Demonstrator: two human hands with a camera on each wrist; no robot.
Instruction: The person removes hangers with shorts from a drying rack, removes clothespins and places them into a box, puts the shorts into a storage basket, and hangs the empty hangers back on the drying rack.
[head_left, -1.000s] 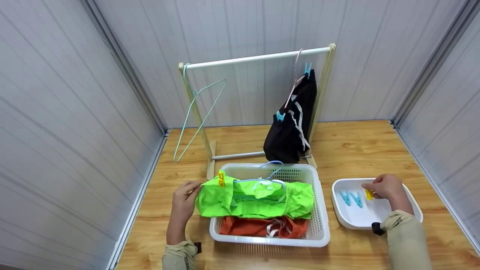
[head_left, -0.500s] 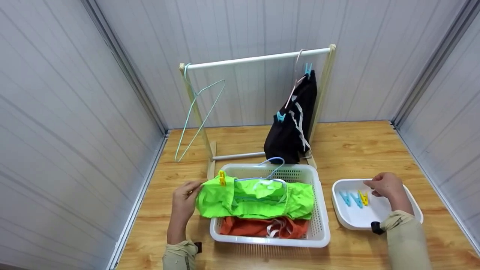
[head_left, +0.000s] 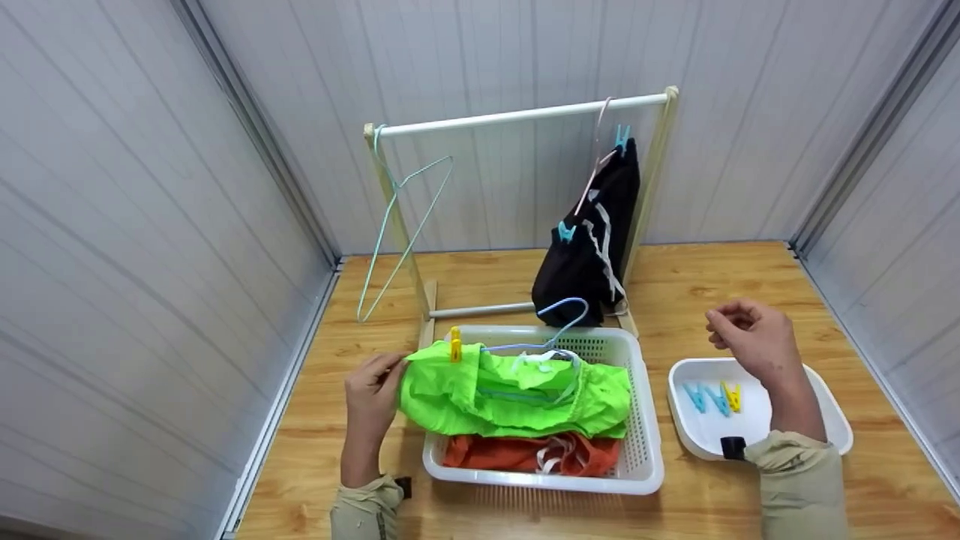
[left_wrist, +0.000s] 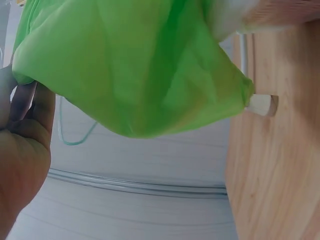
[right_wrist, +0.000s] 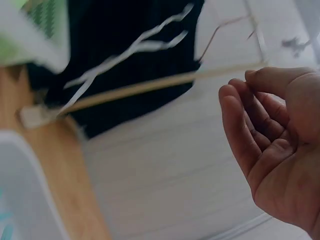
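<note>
My left hand (head_left: pixel 373 390) pinches the left corner of a bright green garment (head_left: pixel 517 420) with a white drawstring. The garment lies over a white basket (head_left: pixel 651 442), clipped by a yellow clothespin (head_left: pixel 455 346) to a blue hanger (head_left: pixel 586 306) whose hook points up. In the left wrist view, the green cloth (left_wrist: pixel 125 90) hangs from the fingers. Over a white tray (head_left: pixel 679 420), my right hand (head_left: pixel 761 341) is raised with fingers loosely curled and holding nothing. Two blue clothespins (head_left: pixel 696 397) and one yellow clothespin (head_left: pixel 732 397) lie in that tray.
Behind the basket stands a drying rack (head_left: pixel 495 118). A mint hanger (head_left: pixel 384 225) hangs at its left end. At its right, a black garment (head_left: pixel 574 274) hangs from a pink hanger with two blue clothespins. Orange cloth (head_left: pixel 495 454) lies in the basket. Walls enclose the back and sides.
My right hand let go of the yellow clothespin in the tray, then rose up and away. The green garment's left side and the hanger's hook have lifted slightly, with the left hand still pinching.
</note>
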